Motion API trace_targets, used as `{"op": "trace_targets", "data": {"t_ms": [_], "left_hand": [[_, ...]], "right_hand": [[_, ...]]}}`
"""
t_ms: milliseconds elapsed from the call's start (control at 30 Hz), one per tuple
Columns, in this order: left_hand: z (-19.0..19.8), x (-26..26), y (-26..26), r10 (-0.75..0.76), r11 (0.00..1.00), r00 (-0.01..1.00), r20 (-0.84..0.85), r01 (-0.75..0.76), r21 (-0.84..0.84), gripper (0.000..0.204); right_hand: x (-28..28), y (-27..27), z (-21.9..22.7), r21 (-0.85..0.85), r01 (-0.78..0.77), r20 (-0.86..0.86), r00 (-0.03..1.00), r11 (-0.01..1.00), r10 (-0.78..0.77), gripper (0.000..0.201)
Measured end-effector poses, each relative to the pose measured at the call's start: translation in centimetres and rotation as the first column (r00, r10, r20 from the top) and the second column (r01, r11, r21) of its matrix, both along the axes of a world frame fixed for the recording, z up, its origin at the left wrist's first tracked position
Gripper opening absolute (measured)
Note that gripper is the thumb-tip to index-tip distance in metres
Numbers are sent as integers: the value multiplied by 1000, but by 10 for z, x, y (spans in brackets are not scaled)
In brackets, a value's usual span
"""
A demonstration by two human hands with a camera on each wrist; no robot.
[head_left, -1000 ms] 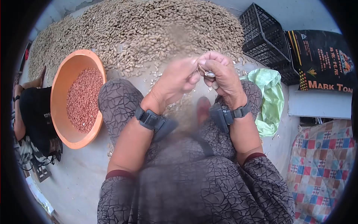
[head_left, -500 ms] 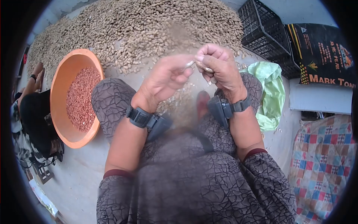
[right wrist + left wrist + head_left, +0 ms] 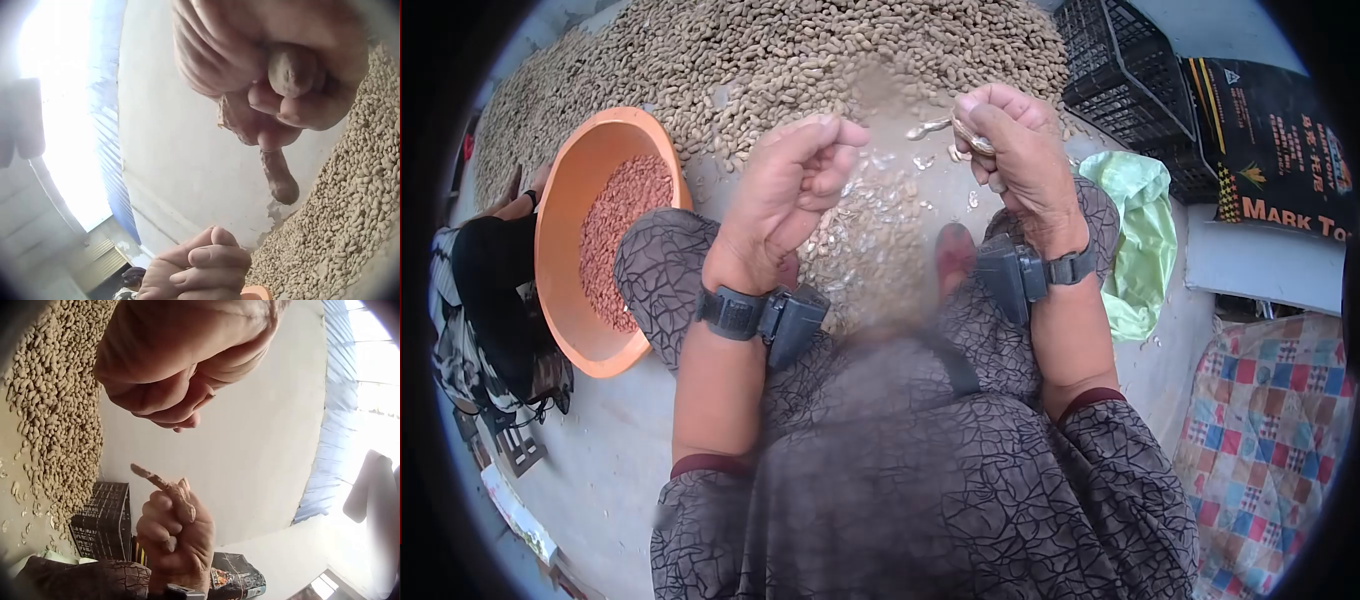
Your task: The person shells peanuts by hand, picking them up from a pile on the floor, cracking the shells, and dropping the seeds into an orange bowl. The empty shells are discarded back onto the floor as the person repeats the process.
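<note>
My right hand [image 3: 1028, 165] pinches an unshelled peanut [image 3: 928, 130] that sticks out past the fingertips. The same long, wrinkled pod [image 3: 150, 477] shows in the left wrist view between thumb and forefinger. Another peanut [image 3: 292, 70] is tucked under the curled fingers in the right wrist view. Apart from it, my left hand [image 3: 785, 190] hovers over the left knee with its fingers curled and the thumb against the forefinger. Nothing shows between those fingers. Broken shells [image 3: 855, 245] litter the floor between my feet.
Unshelled peanuts [image 3: 820, 60] are heaped against the wall. An orange basin [image 3: 560, 300] with red kernels stands left. At right are a green bag [image 3: 1145, 260], black crates [image 3: 1135, 90], a printed black sack [image 3: 1280, 150] and a checked cloth [image 3: 1270, 420]. Another person sits far left.
My hands have parted: the left has drawn back leftward from the right, its fingers curling further in. The right hand has shifted slightly right, and a pod now juts clearly from its fingertips.
</note>
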State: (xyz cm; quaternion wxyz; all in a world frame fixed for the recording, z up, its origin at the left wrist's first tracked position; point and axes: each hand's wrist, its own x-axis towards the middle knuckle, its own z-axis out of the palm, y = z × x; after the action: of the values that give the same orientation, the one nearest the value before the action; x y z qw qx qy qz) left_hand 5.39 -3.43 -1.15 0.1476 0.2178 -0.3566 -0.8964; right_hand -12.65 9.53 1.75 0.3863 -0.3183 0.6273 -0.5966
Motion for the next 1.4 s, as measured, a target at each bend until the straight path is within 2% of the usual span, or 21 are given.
{"op": "trace_targets", "data": {"t_ms": [67, 200, 267, 300, 367, 400, 433, 500, 633, 700, 767, 800, 867, 900, 967, 1033, 1100, 1200, 1267, 1333, 1400], "left_hand": [[1, 3, -2, 73, 995, 997, 37, -70, -77, 28], [0, -3, 7, 55, 989, 998, 33, -50, -137, 26], [-6, -12, 17, -98, 972, 994, 42, 104, -209, 27], [-6, -17, 24, -98, 972, 995, 36, 103, -213, 27], [-6, -27, 38, -178, 966, 982, 70, 188, -180, 25], [-8, -30, 42, -177, 965, 982, 66, 186, -184, 25], [-11, -33, 45, -166, 968, 983, 76, 178, -178, 23], [-9, -35, 47, -153, 970, 985, 86, 166, -178, 24], [10, -38, 47, -53, 992, 994, 96, 64, -110, 23], [14, -35, 47, -32, 994, 995, 92, 41, -103, 21], [13, -31, 45, 15, 999, 998, -62, -17, -28, 16], [10, -30, 44, 18, 999, 998, -67, -20, -33, 16], [2, -26, 40, -7, 1000, 999, -49, 6, -21, 15], [0, -25, 39, -5, 1000, 999, -52, 4, -25, 15], [-3, -23, 38, 36, 996, 987, -158, -23, 81, 16], [-7, -22, 36, 21, 997, 983, -182, -7, 79, 16], [-7, -23, 37, 5, 997, 979, -205, 12, 80, 17], [-3, -24, 41, 15, 996, 990, -141, -2, 94, 17], [-1, -26, 44, 54, 999, 993, -110, -54, 5, 18], [0, -25, 42, 25, 997, 993, -112, -33, -74, 20], [1, -25, 40, -6, 988, 994, -111, -12, -155, 22]], "right_hand": [[0, -3, -6, 120, 143, -250, 962, 982, -110, 33], [6, -11, -4, 150, 241, -193, 958, 959, -211, 38], [4, -16, -12, 35, 226, 64, 972, 974, -227, 36], [6, -19, -15, 31, 226, 59, 972, 974, -228, 36], [13, -25, -21, -78, 198, 262, 950, 977, -172, 35], [15, -27, -19, -57, 178, 287, 946, 982, -154, 34], [20, -29, -20, -61, 176, 281, 948, 983, -152, 34], [27, -33, -22, -175, 193, 125, 977, 965, -172, 36], [38, -29, -14, -152, 12, -180, 983, 988, -40, 44], [40, -28, -14, -155, -13, -133, 991, 988, -8, 46], [36, -27, -11, -295, 23, 253, 966, 955, 55, 44], [34, -25, -7, -299, 18, 247, 967, 954, 59, 44], [32, -21, 5, -313, 76, 57, 997, 947, -61, 37], [28, -17, 7, -317, 72, 54, 997, 946, -58, 37], [23, -9, 7, -216, -128, -54, 991, 968, 119, 33], [25, -8, 2, -226, -121, -35, 993, 967, 116, 31], [28, -6, 4, -136, -167, 23, 985, 976, 172, 28], [26, -6, 0, -194, -145, 51, 986, 970, 158, 20], [25, -6, -1, -208, -143, 70, 984, 968, 161, 19], [24, -5, -4, -214, -148, -82, 988, 966, 134, 17], [25, -5, -2, -239, -144, -52, 989, 960, 135, 16]]}}
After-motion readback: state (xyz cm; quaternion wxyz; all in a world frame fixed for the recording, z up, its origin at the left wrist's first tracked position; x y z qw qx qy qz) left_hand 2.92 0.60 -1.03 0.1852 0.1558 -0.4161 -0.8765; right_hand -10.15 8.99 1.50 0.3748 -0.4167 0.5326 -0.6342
